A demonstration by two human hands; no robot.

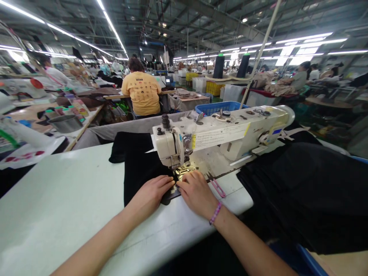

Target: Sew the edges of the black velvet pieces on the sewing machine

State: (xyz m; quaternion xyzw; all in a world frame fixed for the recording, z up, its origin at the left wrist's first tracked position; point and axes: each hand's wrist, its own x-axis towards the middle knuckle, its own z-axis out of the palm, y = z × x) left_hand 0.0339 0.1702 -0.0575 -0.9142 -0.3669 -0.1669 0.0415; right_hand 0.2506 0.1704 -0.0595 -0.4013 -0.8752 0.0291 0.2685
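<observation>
A piece of black fabric (138,168) lies on the pale table and runs under the presser foot area of a white sewing machine (207,134). My left hand (156,190) rests on the fabric's right part, thumb and fingertips closed on it just before the needle. Close beside it, my right hand (197,191) is closed with its thumb and forefinger at the edge of the same fabric, next to the brass-coloured guide plate (184,171). The fingertips of both hands nearly meet. Right of my right hand lies a pair of pink-handled thread snips (217,188).
A large pile of black fabric (307,184) covers the right side. Behind the machine stands a blue basket (221,107). A person in a yellow shirt (141,92) sits ahead, back turned. Thread cones (219,67) stand farther back, and a metal bowl (65,123) is at left.
</observation>
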